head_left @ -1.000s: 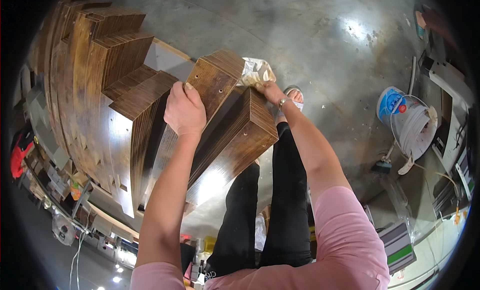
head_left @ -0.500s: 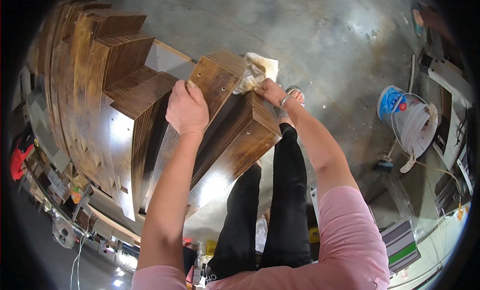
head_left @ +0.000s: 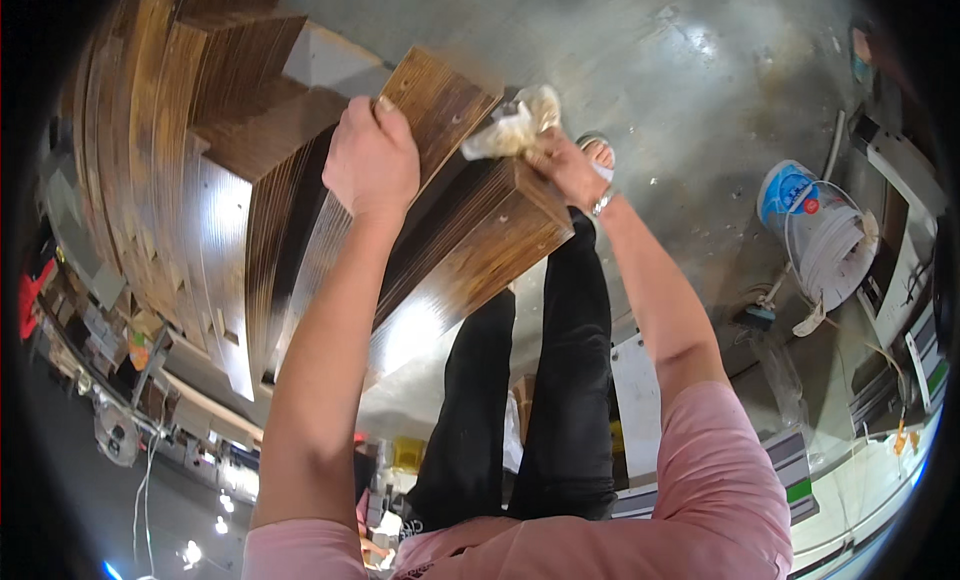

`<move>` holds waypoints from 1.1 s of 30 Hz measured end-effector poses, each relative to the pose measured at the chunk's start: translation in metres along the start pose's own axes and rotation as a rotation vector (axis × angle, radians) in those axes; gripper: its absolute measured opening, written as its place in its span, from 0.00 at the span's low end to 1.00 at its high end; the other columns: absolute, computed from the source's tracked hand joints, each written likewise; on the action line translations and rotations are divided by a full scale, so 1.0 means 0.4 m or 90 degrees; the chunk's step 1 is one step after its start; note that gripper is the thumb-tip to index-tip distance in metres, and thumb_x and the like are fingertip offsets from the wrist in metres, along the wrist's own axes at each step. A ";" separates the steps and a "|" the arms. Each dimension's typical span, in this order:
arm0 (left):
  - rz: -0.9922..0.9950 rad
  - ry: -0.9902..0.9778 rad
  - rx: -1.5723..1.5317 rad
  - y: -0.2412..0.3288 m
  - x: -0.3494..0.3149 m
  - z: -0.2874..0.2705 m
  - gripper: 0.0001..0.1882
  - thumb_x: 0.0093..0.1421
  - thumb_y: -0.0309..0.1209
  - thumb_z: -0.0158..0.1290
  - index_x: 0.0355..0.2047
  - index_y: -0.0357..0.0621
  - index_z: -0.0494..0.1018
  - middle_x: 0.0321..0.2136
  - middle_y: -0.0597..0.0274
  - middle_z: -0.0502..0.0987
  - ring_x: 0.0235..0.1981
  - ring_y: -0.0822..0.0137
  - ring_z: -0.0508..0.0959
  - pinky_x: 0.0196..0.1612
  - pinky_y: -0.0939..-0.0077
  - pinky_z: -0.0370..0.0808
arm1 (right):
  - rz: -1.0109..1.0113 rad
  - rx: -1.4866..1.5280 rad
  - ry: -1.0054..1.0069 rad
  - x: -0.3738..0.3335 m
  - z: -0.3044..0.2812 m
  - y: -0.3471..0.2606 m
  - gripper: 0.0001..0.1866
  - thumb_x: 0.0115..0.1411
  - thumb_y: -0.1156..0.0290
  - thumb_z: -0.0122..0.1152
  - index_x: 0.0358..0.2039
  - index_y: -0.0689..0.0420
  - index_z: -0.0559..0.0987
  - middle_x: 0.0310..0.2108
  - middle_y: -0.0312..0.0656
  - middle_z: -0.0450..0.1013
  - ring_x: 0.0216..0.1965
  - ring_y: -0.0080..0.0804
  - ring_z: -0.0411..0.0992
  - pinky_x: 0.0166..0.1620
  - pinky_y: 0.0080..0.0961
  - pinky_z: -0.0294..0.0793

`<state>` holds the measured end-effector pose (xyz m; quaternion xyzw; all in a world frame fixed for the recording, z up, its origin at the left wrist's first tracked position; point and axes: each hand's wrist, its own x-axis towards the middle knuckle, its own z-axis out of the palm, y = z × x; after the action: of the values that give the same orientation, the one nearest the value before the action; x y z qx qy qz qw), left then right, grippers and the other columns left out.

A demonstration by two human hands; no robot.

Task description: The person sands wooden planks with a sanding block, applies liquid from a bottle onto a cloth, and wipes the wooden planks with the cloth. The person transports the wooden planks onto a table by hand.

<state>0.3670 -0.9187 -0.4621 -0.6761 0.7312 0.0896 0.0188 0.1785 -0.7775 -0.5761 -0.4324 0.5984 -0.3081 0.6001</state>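
My left hand (head_left: 372,158) is closed around the edge of a dark brown wooden piece (head_left: 438,90) with a drilled hole in its end. A stained white cloth (head_left: 510,128) is bunched in my right hand (head_left: 568,170), slightly blurred, beside that piece's end. Just below the cloth stands another wooden piece (head_left: 500,235), glossy along its face, with a gap between it and the one I grip. To the left, several similar brown pieces (head_left: 170,170) stand packed side by side in a row. The fingers' undersides are hidden.
A white bucket (head_left: 815,230) with a blue label stands on the concrete floor (head_left: 640,70) at the right, a brush (head_left: 755,315) near it. Metal-coloured panels (head_left: 890,180) line the far right. A fan (head_left: 117,435) is at lower left.
My right hand and the cloth have moved up a little, and the cloth has changed shape. My left hand keeps its grip on the wooden piece. The view has shifted somewhat.
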 end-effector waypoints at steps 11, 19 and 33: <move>0.016 0.003 0.010 -0.027 0.006 -0.005 0.17 0.63 0.43 0.38 0.36 0.43 0.69 0.32 0.53 0.77 0.34 0.49 0.77 0.33 0.53 0.72 | 0.396 -0.096 0.219 0.023 0.067 0.348 0.24 0.53 0.54 0.59 0.40 0.62 0.72 0.38 0.49 0.67 0.45 0.41 0.64 0.48 0.35 0.61; -0.003 -0.029 -0.017 0.010 0.006 -0.001 0.18 0.63 0.44 0.37 0.36 0.44 0.70 0.33 0.51 0.77 0.34 0.48 0.77 0.34 0.51 0.72 | 0.337 0.636 0.451 -0.064 0.177 0.299 0.23 0.63 0.55 0.50 0.51 0.60 0.73 0.43 0.38 0.73 0.37 0.30 0.70 0.44 0.27 0.68; -0.012 -0.014 0.016 -0.027 -0.006 0.014 0.20 0.64 0.46 0.35 0.39 0.44 0.70 0.37 0.51 0.77 0.35 0.45 0.77 0.34 0.48 0.71 | 0.370 0.389 0.133 -0.488 0.185 -0.294 0.13 0.65 0.64 0.51 0.38 0.62 0.75 0.35 0.32 0.72 0.35 0.20 0.66 0.39 0.21 0.64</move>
<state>0.3775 -0.9161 -0.4684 -0.6814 0.7258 0.0876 0.0366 0.2502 -0.6447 -0.3902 -0.0150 0.6343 -0.3309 0.6985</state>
